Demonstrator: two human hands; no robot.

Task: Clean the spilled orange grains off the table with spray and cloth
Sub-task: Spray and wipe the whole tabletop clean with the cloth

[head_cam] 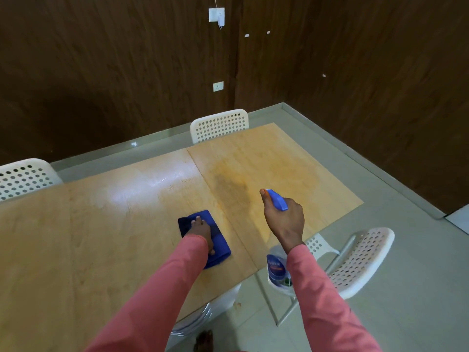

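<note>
We saw the wooden table [76, 237] filling the lower left of the view, two panels meeting at a seam, with an orange-brown stain [243, 184] spread across its right panel. White perforated chairs stood around it: one [219, 125] at the far edge, one [22, 177] at the far left, and one [355, 260] at the right end. The blue cloth [218, 247] lay folded on the table just left of the seam, and the left hand [200, 231] pressed flat on it with fingers extended. The right hand [285, 219] gripped the neck of the spray bottle [276, 265], fingers curled round it, its blue nozzle [278, 199] pointing at the stain.
</note>
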